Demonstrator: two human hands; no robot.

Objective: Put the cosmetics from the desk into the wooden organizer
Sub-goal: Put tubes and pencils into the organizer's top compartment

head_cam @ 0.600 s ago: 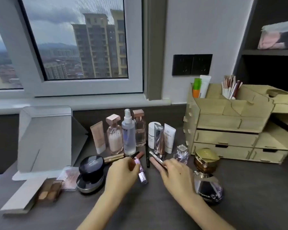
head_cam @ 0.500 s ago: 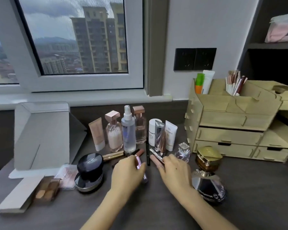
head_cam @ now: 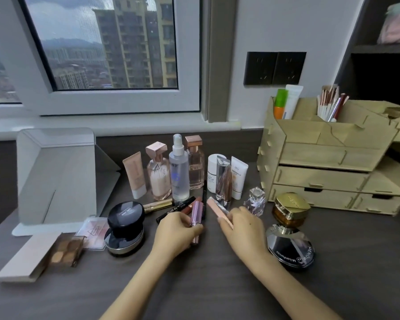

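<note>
Left hand (head_cam: 176, 233) gripping pink lipstick (head_cam: 197, 210), right hand (head_cam: 245, 225) holding slim pink tube (head_cam: 214, 206), fingertips hidden, wooden organizer (head_cam: 321, 158) cropped at right

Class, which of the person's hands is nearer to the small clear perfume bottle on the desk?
Right. The right hand, holding a pale pink stick, lies just beside the perfume bottle; the left hand, gripping a pink lipstick, is farther left.

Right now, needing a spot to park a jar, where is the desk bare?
Bare desk lies right of the black domed bottle, before the wooden organizer, and along the near edge. Crowded: from the black compact to the perfume bottles, where the left hand holds a lilac lipstick and the right hand a pink stick.
</note>
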